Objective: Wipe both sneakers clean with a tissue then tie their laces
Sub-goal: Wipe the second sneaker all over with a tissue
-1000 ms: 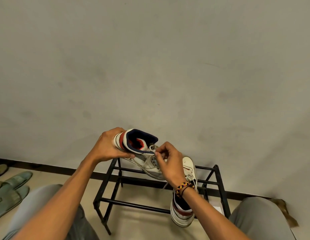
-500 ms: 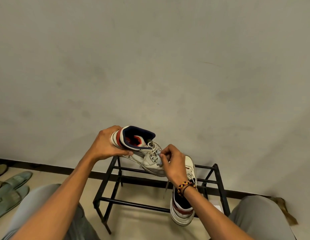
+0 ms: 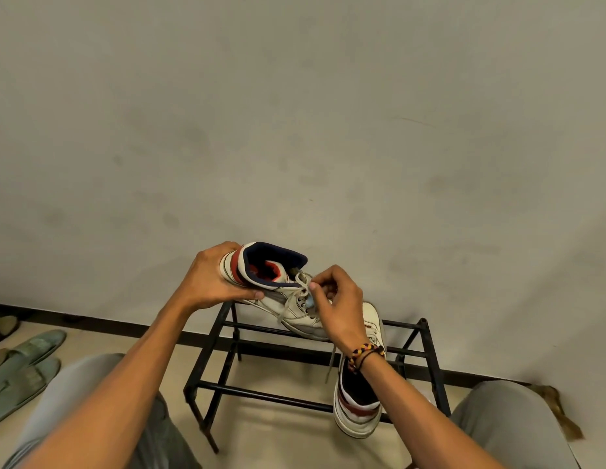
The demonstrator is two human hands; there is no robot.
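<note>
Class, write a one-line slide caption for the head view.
Left hand grips a held sneaker while right hand pinches its lace.

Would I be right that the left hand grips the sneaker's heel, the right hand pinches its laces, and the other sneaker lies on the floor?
Not quite: the other sneaker rests on the black rack, not the floor, as the head view shows. The left hand does grip the held sneaker at its heel, and the right hand pinches its laces.

The right hand [image 3: 340, 301] rides higher on the held sneaker [image 3: 281, 294], fingers pinching its lace [image 3: 303, 287] near the collar.
</note>
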